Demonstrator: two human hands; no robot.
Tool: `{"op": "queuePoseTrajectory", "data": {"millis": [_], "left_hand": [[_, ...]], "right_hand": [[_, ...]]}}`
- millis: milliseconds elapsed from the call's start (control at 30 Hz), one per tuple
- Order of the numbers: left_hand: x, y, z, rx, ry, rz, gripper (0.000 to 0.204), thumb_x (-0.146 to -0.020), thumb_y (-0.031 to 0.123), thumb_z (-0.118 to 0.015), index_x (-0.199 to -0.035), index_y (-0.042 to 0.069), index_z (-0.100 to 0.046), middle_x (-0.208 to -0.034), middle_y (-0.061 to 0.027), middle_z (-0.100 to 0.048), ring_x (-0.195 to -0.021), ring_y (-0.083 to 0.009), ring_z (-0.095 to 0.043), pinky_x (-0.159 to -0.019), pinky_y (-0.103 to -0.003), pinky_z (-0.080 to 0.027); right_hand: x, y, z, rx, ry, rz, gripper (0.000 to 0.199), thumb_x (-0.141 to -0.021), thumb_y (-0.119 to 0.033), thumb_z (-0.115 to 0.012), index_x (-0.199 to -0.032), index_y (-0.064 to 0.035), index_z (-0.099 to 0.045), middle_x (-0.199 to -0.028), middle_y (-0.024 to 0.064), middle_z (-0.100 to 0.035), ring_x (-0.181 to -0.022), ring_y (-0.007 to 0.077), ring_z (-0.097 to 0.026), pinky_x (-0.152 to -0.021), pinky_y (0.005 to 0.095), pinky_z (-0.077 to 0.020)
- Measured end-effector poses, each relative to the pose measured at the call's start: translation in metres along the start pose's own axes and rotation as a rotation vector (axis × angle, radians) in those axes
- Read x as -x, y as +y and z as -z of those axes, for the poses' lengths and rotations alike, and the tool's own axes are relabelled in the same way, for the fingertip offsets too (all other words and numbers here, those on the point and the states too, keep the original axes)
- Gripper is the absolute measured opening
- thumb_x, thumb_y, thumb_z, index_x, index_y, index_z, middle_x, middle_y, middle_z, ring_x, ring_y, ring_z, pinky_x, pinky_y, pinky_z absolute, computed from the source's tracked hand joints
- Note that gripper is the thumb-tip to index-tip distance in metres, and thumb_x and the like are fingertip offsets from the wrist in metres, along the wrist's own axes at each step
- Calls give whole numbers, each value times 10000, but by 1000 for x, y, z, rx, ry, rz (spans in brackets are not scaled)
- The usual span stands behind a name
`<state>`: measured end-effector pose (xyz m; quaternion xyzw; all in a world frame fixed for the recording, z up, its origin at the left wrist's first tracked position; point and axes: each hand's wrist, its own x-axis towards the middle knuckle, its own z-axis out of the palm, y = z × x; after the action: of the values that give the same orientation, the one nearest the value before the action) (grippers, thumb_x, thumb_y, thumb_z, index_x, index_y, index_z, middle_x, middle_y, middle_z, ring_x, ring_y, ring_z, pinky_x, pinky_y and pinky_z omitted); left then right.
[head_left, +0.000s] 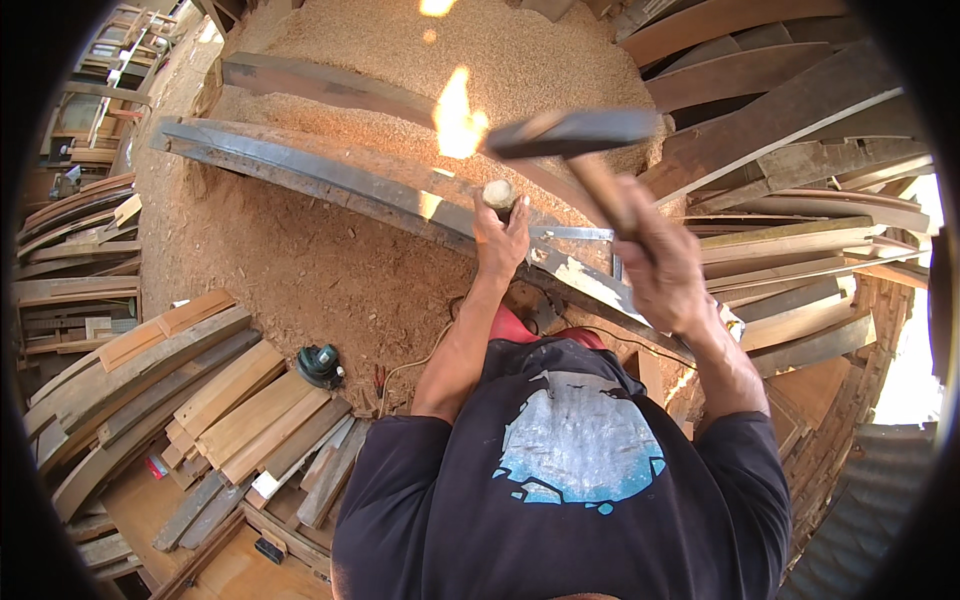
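My right hand (pixel 660 265) grips the wooden handle of a hammer (pixel 590 132), its dark steel head raised and slightly blurred. My left hand (pixel 500 240) is closed around an upright chisel (pixel 498 192); only its round wooden butt with a pale, worn end shows, and its lower end is hidden. Both hands are over a long, dark timber beam (pixel 340 183) that runs from far left to near right. The hammer head is above and to the right of the chisel, apart from it. A metal square (pixel 572 233) lies on the beam just right of my left hand.
Sawdust (pixel 340 265) covers the ground, heaped behind the beam. Stacked boards (pixel 790 240) crowd the right side, and more planks (pixel 250 410) lie at lower left. A teal power tool (pixel 320 366) sits by them, near a yellowish cord (pixel 418 362).
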<state>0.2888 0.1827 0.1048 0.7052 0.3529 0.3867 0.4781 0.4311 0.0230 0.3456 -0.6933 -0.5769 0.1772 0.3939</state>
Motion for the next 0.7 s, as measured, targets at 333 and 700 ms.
{"op": "queuePoseTrajectory", "data": {"millis": [333,700], "left_hand": [[9,19,9,222,51,156,537,-967,67,-676,-1376,-47,-348,-1108,-94,-605,-984,-154,-612,-876,-260,-515],[11,4,0,446,218,243,397,-955,-6,-659,-1266,0,-412,-1098,-58,-569,-963,-120,-596,-845,-247,-541]], "right_hand": [[-28,-32,18,-144,-37,-9,535,-1010,-219,-617,-1512,-89,-484,-1156,251,-701,-841,376,-711,-800,441,-553],[-53,-6,2,124,-206,69,487,-1045,-236,-558,-1515,-130,-490,-930,216,-729,-855,361,-719,-689,428,-532]]}}
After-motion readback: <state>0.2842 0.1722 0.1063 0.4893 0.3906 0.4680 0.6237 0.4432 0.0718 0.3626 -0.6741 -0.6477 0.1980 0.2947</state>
